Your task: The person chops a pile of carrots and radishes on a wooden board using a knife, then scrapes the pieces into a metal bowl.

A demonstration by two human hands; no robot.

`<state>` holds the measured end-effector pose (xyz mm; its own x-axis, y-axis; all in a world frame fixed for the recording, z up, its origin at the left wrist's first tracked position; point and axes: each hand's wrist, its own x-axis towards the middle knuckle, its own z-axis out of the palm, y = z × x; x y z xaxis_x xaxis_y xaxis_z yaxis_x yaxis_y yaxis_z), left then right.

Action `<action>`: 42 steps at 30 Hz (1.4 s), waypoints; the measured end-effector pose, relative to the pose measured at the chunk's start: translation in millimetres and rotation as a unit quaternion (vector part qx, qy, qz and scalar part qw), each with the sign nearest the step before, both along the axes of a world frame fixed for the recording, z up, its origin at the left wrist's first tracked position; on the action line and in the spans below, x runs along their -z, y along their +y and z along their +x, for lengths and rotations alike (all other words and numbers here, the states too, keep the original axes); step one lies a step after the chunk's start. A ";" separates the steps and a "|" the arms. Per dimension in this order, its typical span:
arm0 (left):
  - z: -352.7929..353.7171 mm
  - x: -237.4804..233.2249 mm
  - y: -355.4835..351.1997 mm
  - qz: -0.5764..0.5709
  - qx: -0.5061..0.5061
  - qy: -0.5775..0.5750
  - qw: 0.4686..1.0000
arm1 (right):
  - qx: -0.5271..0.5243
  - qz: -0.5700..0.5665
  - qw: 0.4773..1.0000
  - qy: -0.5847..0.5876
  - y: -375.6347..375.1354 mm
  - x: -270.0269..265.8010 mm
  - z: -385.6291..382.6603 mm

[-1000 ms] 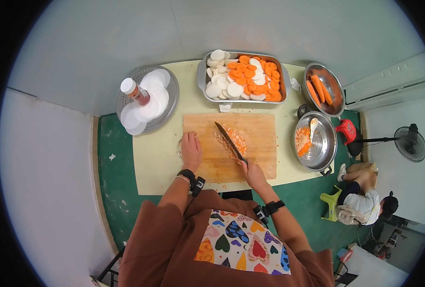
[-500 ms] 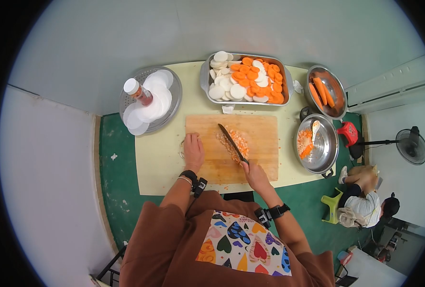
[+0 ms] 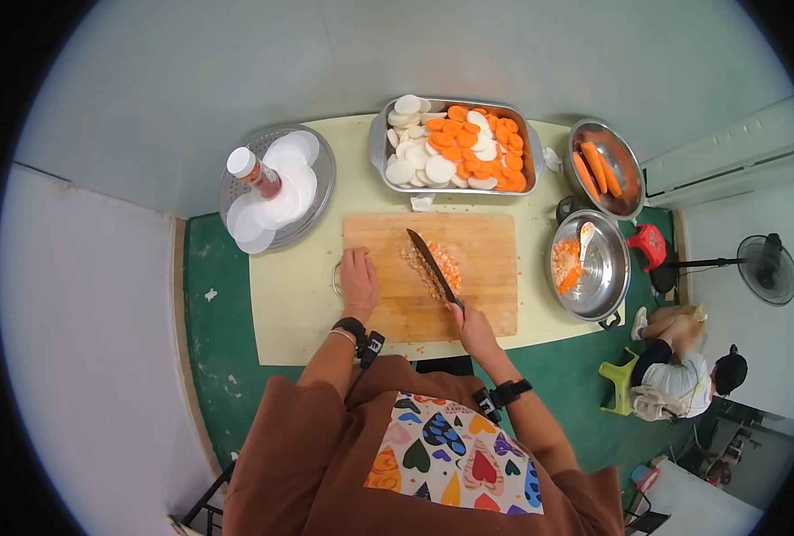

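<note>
the right hand [image 3: 477, 330] has its fingers wrapped round the handle of a dark-bladed knife [image 3: 430, 262], the blade slanting up and to the left of them. the blade lies over chopped orange and white bits [image 3: 448, 262], just ahead of these fingers; already small, the bits look more minced than sliced. the left hand [image 3: 359, 284] grips nothing that can be seen: its fingers are loosely extended and rest on the left part of the wooden cutting board [image 3: 495, 268], which would help keep it steady, and they sit left of the bits, apart from the blade. a metal ring [image 3: 335, 279] shows just left of those fingers. beyond both hands' fingers, across the tabletop [image 3: 294, 308], a metal pan [image 3: 379, 143] holds white and orange slices. to the right of the right fingers, a metal pot [image 3: 604, 284] holds more chopped bits and a spoon [image 3: 586, 234], with a metal bowl [image 3: 630, 154] of whole-looking carrots [image 3: 594, 165] just behind it. up and left of the left fingers, a jar [image 3: 264, 179] stands among white discs [image 3: 294, 183] on a perforated tray [image 3: 325, 174]. well off to the right, a person [image 3: 685, 375] sits on a green stool [image 3: 617, 387].
</note>
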<state>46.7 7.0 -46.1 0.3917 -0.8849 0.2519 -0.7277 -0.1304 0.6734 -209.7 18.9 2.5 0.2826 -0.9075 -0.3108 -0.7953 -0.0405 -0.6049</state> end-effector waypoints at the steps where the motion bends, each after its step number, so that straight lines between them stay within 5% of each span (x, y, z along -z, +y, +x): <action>1: 0.6 0.9 1.2 0.006 0.001 0.000 1.000 | 0.002 -0.009 1.000 -0.008 0.6 0.2 0.4; 4: 0.6 2.1 0.9 0.004 0.001 0.004 1.000 | -0.033 0.009 0.997 0.066 -12.5 -41.1 2.3; 10: 1.3 3.3 0.9 0.009 0.000 -0.004 1.000 | -0.034 -0.020 0.998 0.056 -13.6 -5.7 -14.5; 13: 1.1 4.2 0.8 0.013 -0.003 -0.007 1.000 | -0.073 -0.011 0.992 0.099 -23.5 -44.6 -8.7; 19: 1.4 6.1 0.9 0.003 0.000 -0.009 1.000 | -0.059 -0.037 0.994 0.084 -12.0 -14.7 -24.7; 42: -1.5 -1.3 0.4 0.007 0.002 -0.017 1.000 | -0.050 -0.025 0.994 0.093 -3.2 -31.5 -18.5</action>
